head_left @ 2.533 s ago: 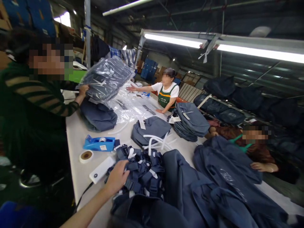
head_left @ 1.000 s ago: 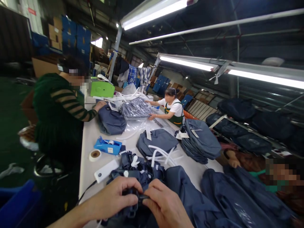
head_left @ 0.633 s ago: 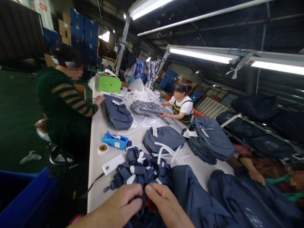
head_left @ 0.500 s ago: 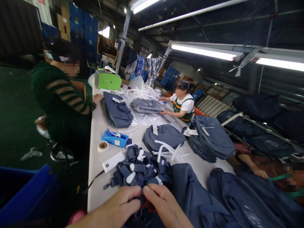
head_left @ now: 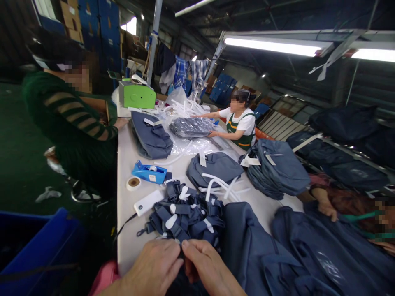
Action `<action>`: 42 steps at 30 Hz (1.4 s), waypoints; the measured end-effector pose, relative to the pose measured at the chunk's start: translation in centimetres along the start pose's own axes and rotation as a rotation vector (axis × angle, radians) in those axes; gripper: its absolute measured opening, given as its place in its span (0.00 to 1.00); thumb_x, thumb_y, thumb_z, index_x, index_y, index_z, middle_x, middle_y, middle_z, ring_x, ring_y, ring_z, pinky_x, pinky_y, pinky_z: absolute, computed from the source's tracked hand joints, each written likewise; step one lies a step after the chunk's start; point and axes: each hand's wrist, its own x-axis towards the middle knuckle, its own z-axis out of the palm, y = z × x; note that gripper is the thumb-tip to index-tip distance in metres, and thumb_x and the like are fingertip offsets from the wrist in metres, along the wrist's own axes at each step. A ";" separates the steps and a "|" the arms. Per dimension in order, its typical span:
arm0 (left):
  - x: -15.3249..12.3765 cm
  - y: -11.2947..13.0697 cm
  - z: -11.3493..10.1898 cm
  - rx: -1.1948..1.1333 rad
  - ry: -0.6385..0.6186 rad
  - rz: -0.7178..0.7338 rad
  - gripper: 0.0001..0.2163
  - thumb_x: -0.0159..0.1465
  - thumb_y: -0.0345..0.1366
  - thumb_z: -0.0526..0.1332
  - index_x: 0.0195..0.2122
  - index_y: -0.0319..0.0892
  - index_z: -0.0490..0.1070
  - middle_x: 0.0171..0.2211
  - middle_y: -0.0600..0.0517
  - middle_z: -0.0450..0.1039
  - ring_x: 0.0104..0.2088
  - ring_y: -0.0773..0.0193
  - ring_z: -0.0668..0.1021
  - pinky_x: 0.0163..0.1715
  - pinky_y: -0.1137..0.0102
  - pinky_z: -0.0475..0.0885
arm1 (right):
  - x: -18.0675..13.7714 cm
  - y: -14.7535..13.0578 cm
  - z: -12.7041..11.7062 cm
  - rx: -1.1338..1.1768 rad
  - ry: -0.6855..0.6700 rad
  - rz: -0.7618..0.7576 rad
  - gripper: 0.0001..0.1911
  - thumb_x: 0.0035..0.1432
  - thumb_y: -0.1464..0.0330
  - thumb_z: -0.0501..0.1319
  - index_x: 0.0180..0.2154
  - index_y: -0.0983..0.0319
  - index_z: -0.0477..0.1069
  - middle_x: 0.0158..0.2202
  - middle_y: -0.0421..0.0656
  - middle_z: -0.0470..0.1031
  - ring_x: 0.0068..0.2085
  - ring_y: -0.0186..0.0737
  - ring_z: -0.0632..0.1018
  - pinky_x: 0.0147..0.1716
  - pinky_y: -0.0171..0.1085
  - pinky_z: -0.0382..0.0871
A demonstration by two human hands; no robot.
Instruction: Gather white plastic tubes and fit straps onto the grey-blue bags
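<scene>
At the bottom centre, my left hand (head_left: 159,263) is closed, its thumb and fingers pinched together. My right hand (head_left: 203,263) meets it fingertip to fingertip, pinching as well. Between them shows a bit of dark navy webbing that looks like a strap; most of it is hidden by the fingers. Just beyond lies a heap of navy straps (head_left: 188,220) with white tabs and dark clips. A large navy bag (head_left: 247,246) lies right beside my right hand.
On the table (head_left: 129,242) are a white device (head_left: 148,202) with a cord, a tape roll (head_left: 133,183), a blue tape dispenser (head_left: 149,172), white tubes (head_left: 226,187) and several navy bags (head_left: 214,169). A blue bin (head_left: 33,246) stands left. Co-workers are at both sides; one holds a plastic-wrapped bag (head_left: 191,126).
The view has shifted slightly. My hands stay together, with the left turned more back-up. The co-worker at the far right has moved a hand over the bags.
</scene>
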 end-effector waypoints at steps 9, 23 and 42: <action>-0.4 -5.0 -1.7 -0.507 -0.059 -0.298 0.21 0.67 0.51 0.46 0.31 0.42 0.69 0.31 0.51 0.71 0.35 0.60 0.73 0.37 0.69 0.65 | 1.4 1.8 -5.1 -0.039 0.080 0.153 0.34 0.49 0.39 0.50 0.33 0.65 0.68 0.28 0.42 0.69 0.28 0.35 0.72 0.28 0.36 0.65; 2.8 -2.2 -1.5 -0.682 -0.194 -0.260 0.14 0.65 0.43 0.54 0.31 0.42 0.75 0.30 0.51 0.72 0.35 0.61 0.72 0.38 0.69 0.66 | 2.2 0.6 -3.3 -0.091 -0.111 -0.158 0.06 0.59 0.68 0.58 0.30 0.62 0.70 0.20 0.36 0.72 0.23 0.33 0.75 0.24 0.31 0.69; 0.6 -0.8 1.6 -1.366 -0.225 -0.590 0.21 0.51 0.53 0.68 0.27 0.36 0.74 0.25 0.53 0.69 0.25 0.70 0.67 0.28 0.73 0.57 | 0.6 1.2 -3.8 -0.370 -0.172 -0.468 0.10 0.63 0.73 0.57 0.30 0.61 0.73 0.30 0.38 0.73 0.34 0.33 0.75 0.36 0.31 0.66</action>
